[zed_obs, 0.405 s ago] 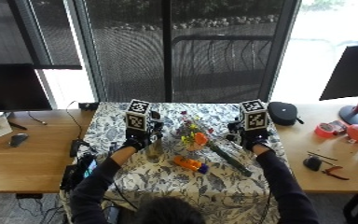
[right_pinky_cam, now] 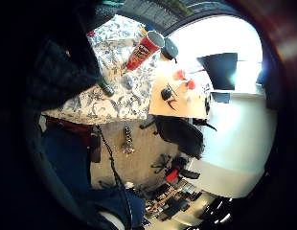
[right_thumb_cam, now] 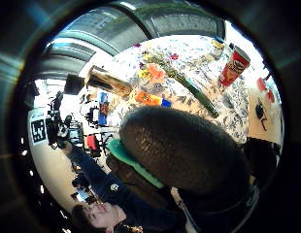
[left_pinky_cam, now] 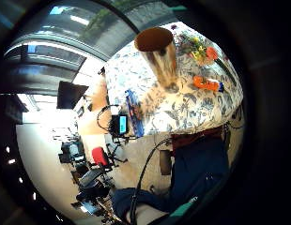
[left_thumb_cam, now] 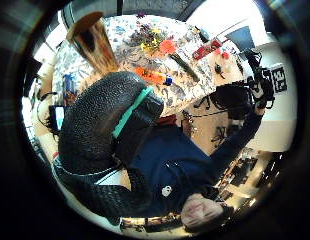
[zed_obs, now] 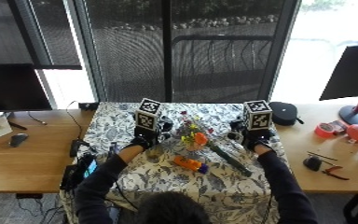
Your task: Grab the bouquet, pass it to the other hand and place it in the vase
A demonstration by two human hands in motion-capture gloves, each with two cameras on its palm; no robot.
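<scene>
The bouquet (zed_obs: 203,144) lies mid-counter (zed_obs: 229,186), untouched. Left hand (zed_obs: 143,140) and right hand (zed_obs: 253,139) hover on either side of it, holding nothing; marker cubes hide their fingers, so I cannot tell their state. The vase (left_pinky_cam: 158,56) stands beside the left hand.

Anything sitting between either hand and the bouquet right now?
Nothing visible does. The bouquet lies on the tablecloth between the left hand and the right hand, with bare cloth on both sides. The orange toy lies nearer the person, off both lines. The vase stands by the left hand.
</scene>
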